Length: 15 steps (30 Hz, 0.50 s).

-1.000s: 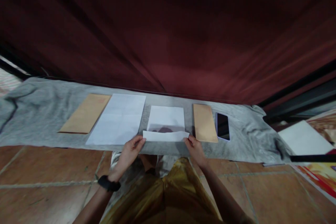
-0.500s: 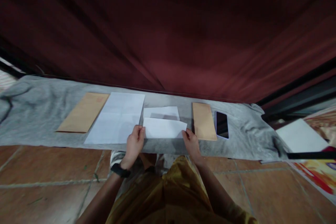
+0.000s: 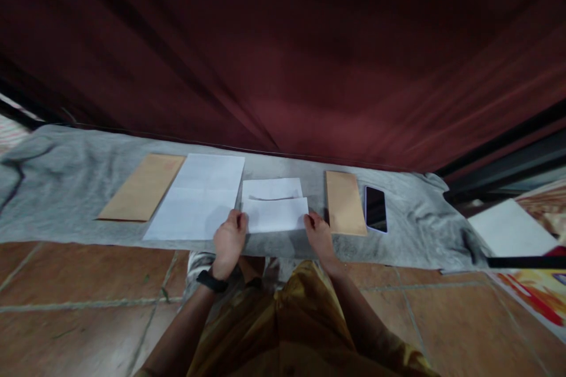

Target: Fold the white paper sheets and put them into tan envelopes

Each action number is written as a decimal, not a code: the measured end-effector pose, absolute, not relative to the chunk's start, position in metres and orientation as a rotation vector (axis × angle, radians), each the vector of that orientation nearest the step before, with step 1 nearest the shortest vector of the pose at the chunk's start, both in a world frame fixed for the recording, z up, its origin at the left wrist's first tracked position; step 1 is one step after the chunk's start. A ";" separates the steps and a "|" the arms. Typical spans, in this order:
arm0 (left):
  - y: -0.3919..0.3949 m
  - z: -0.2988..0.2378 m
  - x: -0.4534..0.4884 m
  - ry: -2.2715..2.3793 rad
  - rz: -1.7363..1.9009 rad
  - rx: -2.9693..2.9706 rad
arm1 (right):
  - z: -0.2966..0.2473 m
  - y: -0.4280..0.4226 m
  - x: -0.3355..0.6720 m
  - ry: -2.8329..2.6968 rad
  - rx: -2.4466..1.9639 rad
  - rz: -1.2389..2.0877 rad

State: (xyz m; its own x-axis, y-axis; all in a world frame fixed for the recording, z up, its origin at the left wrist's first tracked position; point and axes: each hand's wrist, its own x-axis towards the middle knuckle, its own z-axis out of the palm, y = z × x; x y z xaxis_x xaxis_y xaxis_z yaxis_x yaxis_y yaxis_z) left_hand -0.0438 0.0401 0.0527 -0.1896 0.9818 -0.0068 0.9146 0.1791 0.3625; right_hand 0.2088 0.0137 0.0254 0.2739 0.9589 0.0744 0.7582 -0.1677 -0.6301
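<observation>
In front of me lies a folded sheet of white paper (image 3: pixel 277 215), its nearer layer bowed slightly over the part behind, with a dark gap between. My left hand (image 3: pixel 230 240) is closed, thumb and fingers pinching the paper's left edge near the bottom corner. At the right edge, my right hand (image 3: pixel 319 237) pinches the paper in the same way. A larger white sheet (image 3: pixel 198 194) with faint creases lies flat just left of my left hand. Beyond my right hand is a brown envelope (image 3: pixel 345 203).
A second brown envelope (image 3: pixel 141 188) lies at the left, beside the large sheet. A phone (image 3: pixel 375 210) rests right of the nearer envelope. Grey cloth (image 3: pixel 415 218) covers the narrow table, and a dark red curtain (image 3: pixel 283 70) hangs behind it.
The nearer layer of the folded paper has come down closer over the part behind, and its right edge has shifted left. Both hands keep their pinch; the left has moved slightly right.
</observation>
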 end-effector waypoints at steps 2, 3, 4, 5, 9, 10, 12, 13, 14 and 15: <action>0.040 0.057 -0.040 2.261 0.313 1.844 | 0.028 0.016 0.208 -1.589 -2.063 0.413; 0.040 0.059 -0.038 2.279 0.269 1.849 | 0.029 0.018 0.208 -1.610 -2.101 0.399; 0.040 0.061 -0.036 2.292 0.231 1.849 | 0.031 0.020 0.207 -1.630 -2.138 0.395; 0.041 0.063 -0.034 2.300 0.202 1.843 | 0.033 0.021 0.207 -1.647 -2.178 0.400; 0.050 0.067 -0.036 2.276 0.203 1.752 | 0.042 0.029 0.206 -1.695 -2.348 0.463; 0.053 0.066 -0.039 2.242 0.247 1.723 | 0.045 0.031 0.206 -1.706 -2.373 0.485; 0.058 0.064 -0.048 2.140 0.378 1.656 | 0.048 0.035 0.206 -1.726 -2.393 0.525; 0.061 0.062 -0.052 2.085 0.452 1.609 | 0.049 0.037 0.207 -1.735 -2.391 0.539; 0.062 0.060 -0.057 2.029 0.522 1.554 | 0.049 0.038 0.207 -1.741 -2.386 0.545; 0.062 0.058 -0.061 1.975 0.583 1.493 | 0.050 0.039 0.207 -1.744 -2.381 0.545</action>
